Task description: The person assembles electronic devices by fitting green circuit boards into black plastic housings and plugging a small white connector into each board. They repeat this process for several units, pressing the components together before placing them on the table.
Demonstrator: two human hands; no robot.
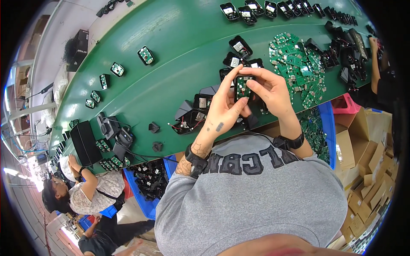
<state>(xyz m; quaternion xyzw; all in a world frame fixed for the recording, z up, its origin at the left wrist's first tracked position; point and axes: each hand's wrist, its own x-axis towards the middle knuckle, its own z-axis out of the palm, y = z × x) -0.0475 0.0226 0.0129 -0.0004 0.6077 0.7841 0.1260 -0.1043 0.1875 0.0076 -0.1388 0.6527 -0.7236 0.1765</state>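
Between my two hands is a small black plastic housing with a green circuit board (242, 90) inside it, held over the near side of the green table. My left hand (227, 109) wraps its left side and underside, fingers curled round it. On the other side, my right hand (273, 91) grips the housing's edge, its thumb pressed on the board. Black housings (202, 101) with wires lie beside my left hand, and more open housings (240, 46) sit just beyond my fingers. A heap of loose green circuit boards (299, 64) spreads to the right of my right hand.
Housings fitted with boards (146, 55) stand in a spaced line at left; a row of open housings (247, 15) runs along the far side. Blue bins (328, 132) flank me below the table edge. Co-workers (96, 185) are at left; another person's arm (375, 66) reaches in at right.
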